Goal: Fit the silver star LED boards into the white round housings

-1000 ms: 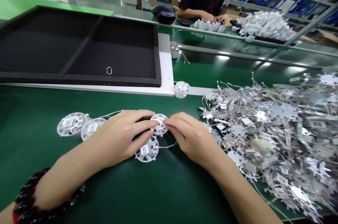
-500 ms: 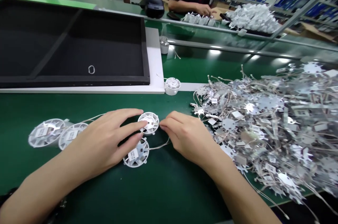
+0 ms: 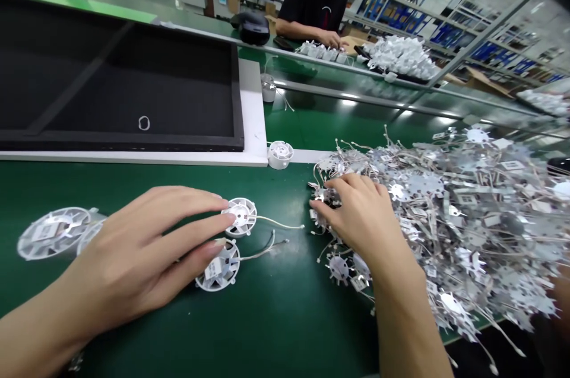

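Note:
My left hand (image 3: 164,247) lies stretched out with its fingertips resting on a round white plastic housing (image 3: 243,218), a thin cable (image 3: 280,224) trailing right from it. Just below, close to my thumb, is a second round housing (image 3: 218,271) with a white label and a cable. Two more housings, one of them a larger-looking labelled one (image 3: 56,232), stand left of this hand, partly covered by it. My right hand (image 3: 360,218) is over the left edge of a heap of silvery gear-shaped plates with cables (image 3: 427,182). Its thumb and fingers are apart, with nothing visibly gripped.
A black framed panel (image 3: 187,87) on a white board (image 3: 256,111) takes up the back left. One housing (image 3: 280,155) stands by the board's corner, another (image 3: 268,87) farther back. Across the bench a person (image 3: 312,4) handles small white parts beside a white heap (image 3: 401,57).
My right hand has left the upper housing's cable and moved right to the heap, its fingers opening. The cable now lies straight out on the table. My left hand stays on the housing.

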`<act>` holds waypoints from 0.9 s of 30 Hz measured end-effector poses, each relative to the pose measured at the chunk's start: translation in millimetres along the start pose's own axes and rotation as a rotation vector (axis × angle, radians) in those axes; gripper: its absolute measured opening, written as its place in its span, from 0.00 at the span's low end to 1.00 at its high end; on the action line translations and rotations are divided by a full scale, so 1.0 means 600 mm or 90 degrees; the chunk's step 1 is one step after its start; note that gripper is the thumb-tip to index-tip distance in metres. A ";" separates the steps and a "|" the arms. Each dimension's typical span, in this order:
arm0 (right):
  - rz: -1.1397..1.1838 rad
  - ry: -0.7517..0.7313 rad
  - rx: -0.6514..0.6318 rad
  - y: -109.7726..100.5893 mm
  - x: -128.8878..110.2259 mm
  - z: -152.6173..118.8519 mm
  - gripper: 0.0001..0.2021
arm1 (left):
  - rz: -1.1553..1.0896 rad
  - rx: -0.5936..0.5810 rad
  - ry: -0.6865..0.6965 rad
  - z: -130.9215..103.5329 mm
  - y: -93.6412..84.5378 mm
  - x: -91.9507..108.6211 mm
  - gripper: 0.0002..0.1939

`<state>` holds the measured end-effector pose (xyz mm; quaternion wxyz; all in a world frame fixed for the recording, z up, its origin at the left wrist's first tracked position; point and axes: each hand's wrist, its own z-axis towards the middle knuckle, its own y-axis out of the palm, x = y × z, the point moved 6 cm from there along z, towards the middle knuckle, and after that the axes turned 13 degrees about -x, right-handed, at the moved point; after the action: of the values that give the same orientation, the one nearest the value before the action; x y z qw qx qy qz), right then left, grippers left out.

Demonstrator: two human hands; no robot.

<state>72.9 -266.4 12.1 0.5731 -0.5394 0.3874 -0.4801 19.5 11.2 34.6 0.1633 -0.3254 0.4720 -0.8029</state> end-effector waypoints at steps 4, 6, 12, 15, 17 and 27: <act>0.045 -0.006 -0.003 0.011 -0.004 0.002 0.07 | -0.022 0.030 0.002 0.001 -0.010 0.007 0.18; 0.067 -0.017 0.009 0.010 -0.011 0.006 0.08 | -0.003 0.036 0.020 0.002 -0.009 0.009 0.17; 0.174 -0.005 0.083 -0.019 -0.007 0.008 0.12 | 0.104 0.051 0.150 0.011 -0.004 0.021 0.08; 0.321 0.009 0.126 -0.039 -0.009 0.005 0.12 | 0.087 0.063 0.135 0.015 -0.005 0.021 0.07; 0.516 0.005 0.123 -0.042 -0.019 0.004 0.11 | 0.067 0.075 0.110 0.016 -0.007 0.022 0.07; 0.925 -0.194 -0.015 -0.042 -0.136 -0.012 0.06 | -0.015 0.081 -0.006 0.024 0.004 0.035 0.12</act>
<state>43.5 -188.3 30.4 0.7878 -0.2137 0.5681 0.1045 13.8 -11.4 45.5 0.1761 -0.3239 0.4155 -0.8315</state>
